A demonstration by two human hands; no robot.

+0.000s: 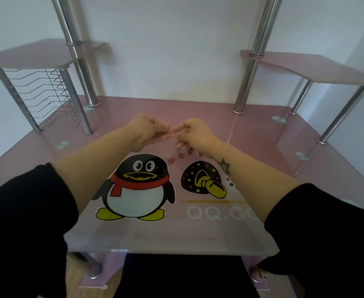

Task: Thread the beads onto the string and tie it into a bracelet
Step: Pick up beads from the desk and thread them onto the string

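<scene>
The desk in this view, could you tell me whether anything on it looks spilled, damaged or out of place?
Nothing looks damaged. A few loose beads lie scattered on the pink desk, just under the right hand, beside the penguin picture. That suits threading. Both hands meet fingertip to fingertip; the left hand pinches something too small to make out.

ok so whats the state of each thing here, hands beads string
left hand: raised over the desk, fingertips pinched
right hand: raised, fingertips meeting the left's
beads: loose on the pink desk, a few in a row below the right hand
string: too thin to make out
</scene>
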